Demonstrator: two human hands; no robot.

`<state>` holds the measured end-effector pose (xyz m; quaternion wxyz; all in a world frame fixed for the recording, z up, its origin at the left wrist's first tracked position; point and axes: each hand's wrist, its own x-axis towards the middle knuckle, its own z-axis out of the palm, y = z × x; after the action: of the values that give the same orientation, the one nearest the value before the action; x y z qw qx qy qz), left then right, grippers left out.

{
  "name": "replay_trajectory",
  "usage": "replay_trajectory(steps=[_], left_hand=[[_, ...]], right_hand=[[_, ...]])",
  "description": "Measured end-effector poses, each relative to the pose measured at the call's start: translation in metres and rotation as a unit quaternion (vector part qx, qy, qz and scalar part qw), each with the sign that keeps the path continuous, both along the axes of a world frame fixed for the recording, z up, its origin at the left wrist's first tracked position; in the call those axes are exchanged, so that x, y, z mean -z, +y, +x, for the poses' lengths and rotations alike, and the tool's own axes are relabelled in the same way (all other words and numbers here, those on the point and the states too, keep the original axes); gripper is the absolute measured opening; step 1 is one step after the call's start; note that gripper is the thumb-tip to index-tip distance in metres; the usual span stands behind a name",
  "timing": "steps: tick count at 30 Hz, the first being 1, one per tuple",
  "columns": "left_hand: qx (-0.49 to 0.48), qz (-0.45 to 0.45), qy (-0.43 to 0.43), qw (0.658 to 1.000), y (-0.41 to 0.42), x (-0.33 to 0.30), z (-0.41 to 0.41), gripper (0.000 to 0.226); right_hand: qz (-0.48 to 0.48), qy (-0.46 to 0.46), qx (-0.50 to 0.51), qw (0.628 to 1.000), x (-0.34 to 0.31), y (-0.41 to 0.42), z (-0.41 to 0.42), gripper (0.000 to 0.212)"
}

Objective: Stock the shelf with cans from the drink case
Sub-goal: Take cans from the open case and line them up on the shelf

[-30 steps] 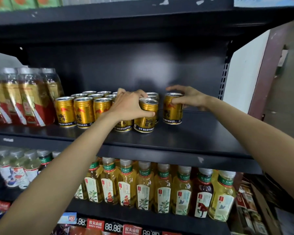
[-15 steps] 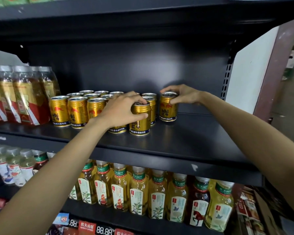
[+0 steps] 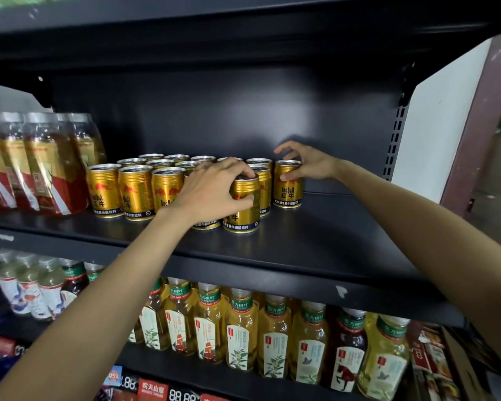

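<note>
- Black metal shelf (image 3: 315, 241) fronts a dark back panel, with a white side panel (image 3: 434, 134) and a slotted upright at the right.
- Gold cans (image 3: 133, 189) stand upright in rows on the left half of that shelf; its right half is bare.
- Left hand (image 3: 211, 195) reaches in palm down over the front row, arm stretched from lower left.
- Its fingers (image 3: 240, 169) are clamped on the front can (image 3: 243, 209): fingertips over the rim, thumb pressed on the side. That can stands on the shelf, touching its neighbours.
- Right hand (image 3: 307, 166) comes in from the right, wrist level, arm long across the shelf.
- Its fingers are curled apart around the rightmost can (image 3: 287, 186), thumb against the side, other fingers arched above and behind the lid; whether they all touch is unclear.
- Shrink-wrapped amber bottles (image 3: 41, 163) stand left of the cans.
- Tea bottles (image 3: 240, 334) with green caps line the shelf below, above red price tags (image 3: 154, 389).
</note>
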<state>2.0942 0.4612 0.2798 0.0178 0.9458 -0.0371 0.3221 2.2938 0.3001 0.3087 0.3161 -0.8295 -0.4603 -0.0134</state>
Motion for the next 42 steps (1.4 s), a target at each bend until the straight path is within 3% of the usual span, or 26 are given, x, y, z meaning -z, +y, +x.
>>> replay_trajectory(steps=[5,10,13,16,21,25,29,35,38,42], left_hand=[[0.008,0.014,-0.014,1.0,0.001,0.002,0.0,0.041],[0.017,-0.011,-0.08,0.997,-0.004,0.008,-0.003,0.048],[0.042,-0.103,-0.159,0.981,-0.017,0.011,-0.011,0.037],[0.082,-0.233,-0.218,0.944,-0.031,0.019,-0.029,0.022],[0.154,-0.399,-0.217,0.878,-0.059,0.049,-0.079,0.01],[0.194,-0.469,-0.177,0.843,-0.076,0.097,-0.124,0.011],[0.215,-0.467,-0.132,0.848,-0.088,0.158,-0.169,0.021],[0.184,-0.445,0.009,0.876,-0.11,0.247,-0.232,0.025],[0.173,-0.466,0.109,0.861,-0.131,0.287,-0.249,0.026],[0.135,-0.458,0.224,0.849,-0.165,0.337,-0.256,0.019]], right_hand=[[-0.005,0.025,0.018,1.0,0.004,0.0,-0.005,0.072],[0.027,-0.065,0.079,0.994,0.012,-0.004,-0.032,0.067],[0.09,-0.128,0.08,0.984,0.019,-0.014,-0.069,0.056],[0.195,-0.16,0.088,0.964,0.028,-0.028,-0.117,0.039],[0.345,-0.217,0.112,0.906,0.063,-0.052,-0.214,0.017],[0.381,-0.24,0.161,0.878,0.124,-0.068,-0.287,0.012],[0.347,-0.21,0.19,0.894,0.201,-0.085,-0.341,0.017],[0.212,-0.077,0.239,0.944,0.304,-0.133,-0.406,0.025],[0.131,-0.006,0.263,0.956,0.356,-0.169,-0.424,0.027],[0.051,0.107,0.305,0.945,0.412,-0.227,-0.436,0.024]])
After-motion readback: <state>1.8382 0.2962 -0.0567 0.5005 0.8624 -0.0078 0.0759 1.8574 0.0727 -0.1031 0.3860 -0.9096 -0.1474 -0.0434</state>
